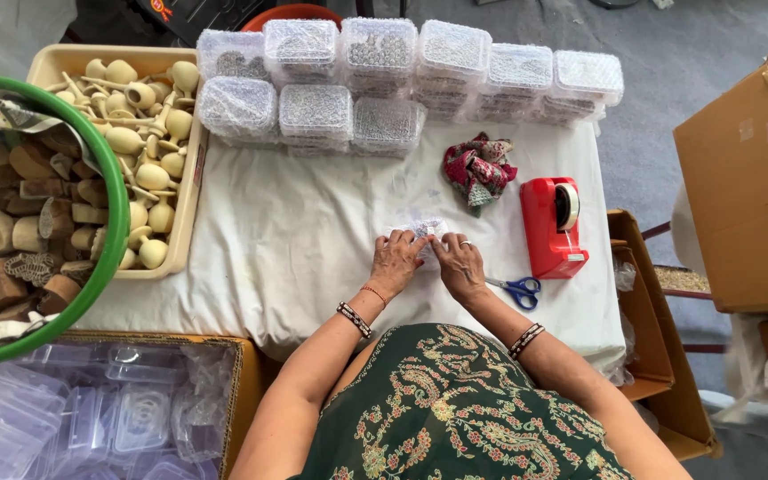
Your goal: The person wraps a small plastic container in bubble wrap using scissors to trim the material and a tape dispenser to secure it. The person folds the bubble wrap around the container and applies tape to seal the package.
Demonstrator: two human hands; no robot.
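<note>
Head view showed my left hand (395,262) and right hand (459,265) both pinching a small bubble-wrapped packet (421,229); loosening either grip risked the wrap springing open.

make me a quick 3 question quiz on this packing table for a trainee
1. True or false: both hands, left hand and right hand, rest on the small bubble-wrapped packet.
2. What lies just to the right of the right hand, below the red tape dispenser?
A. blue-handled scissors
B. a marker
C. a knife
3. Fill in: the beige tray holds pale wooden ____.

Key
1. True
2. A
3. Spoons
</note>
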